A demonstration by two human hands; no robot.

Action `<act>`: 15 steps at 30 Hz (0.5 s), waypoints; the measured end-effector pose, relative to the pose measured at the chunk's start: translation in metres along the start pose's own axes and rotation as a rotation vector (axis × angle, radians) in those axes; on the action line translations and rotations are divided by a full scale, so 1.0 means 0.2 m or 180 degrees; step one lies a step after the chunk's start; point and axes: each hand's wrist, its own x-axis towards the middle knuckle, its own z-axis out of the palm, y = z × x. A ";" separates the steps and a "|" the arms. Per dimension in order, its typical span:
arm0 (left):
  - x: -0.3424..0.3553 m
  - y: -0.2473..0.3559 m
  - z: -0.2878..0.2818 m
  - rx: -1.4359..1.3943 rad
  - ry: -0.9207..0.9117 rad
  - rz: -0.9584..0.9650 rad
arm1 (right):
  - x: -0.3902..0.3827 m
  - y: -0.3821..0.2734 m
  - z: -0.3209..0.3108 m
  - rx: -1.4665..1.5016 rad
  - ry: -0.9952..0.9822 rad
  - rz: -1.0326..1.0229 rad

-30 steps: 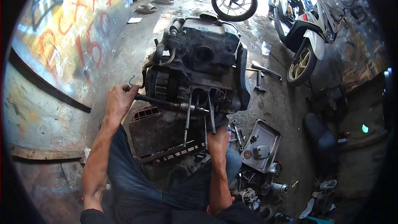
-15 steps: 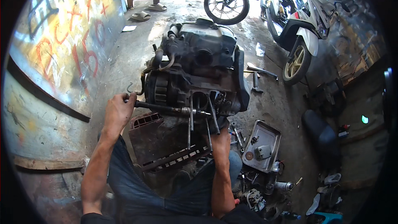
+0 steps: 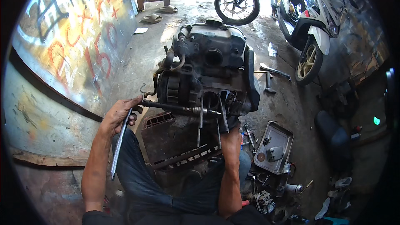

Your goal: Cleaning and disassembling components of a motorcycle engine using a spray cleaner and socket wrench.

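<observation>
Clamping the fingers point(image 3: 133, 118) of the left hand point(image 3: 118, 114) on a silver rod point(image 3: 120, 146), by the end of a black bar point(image 3: 166, 107) leading to 4 studs point(image 3: 225, 118). Reaching with the right hand point(image 3: 231, 137) below the motorcycle engine point(image 3: 218, 48), straight ahead; cannot tell the state of those hidden fingers. Farther off, past a hammer point(image 3: 268, 84), on to a white scooter point(image 3: 314, 21), then sandals point(image 3: 152, 18).

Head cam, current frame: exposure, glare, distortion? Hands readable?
Head view: daylight blows out the floor at the top; head view: black fisheye rim, wooden strip on the left wall bows; head view: left hand and its metal bar read clearly; head view: right hand runs into shadow at the dark engine, fingers can't be made out.
</observation>
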 end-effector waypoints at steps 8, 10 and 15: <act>0.13 0.12 0.03 0.0818 0.0107 -0.0788 | 0.01 -0.08 -0.02 -0.0170 0.0034 0.0231; 0.14 0.12 0.02 0.0925 0.0208 -0.0958 | 0.00 -0.06 0.00 -0.0109 0.0008 0.0134; 0.10 0.14 0.09 0.1709 0.0597 -0.0957 | 0.00 -0.07 0.00 -0.0070 -0.0005 0.0166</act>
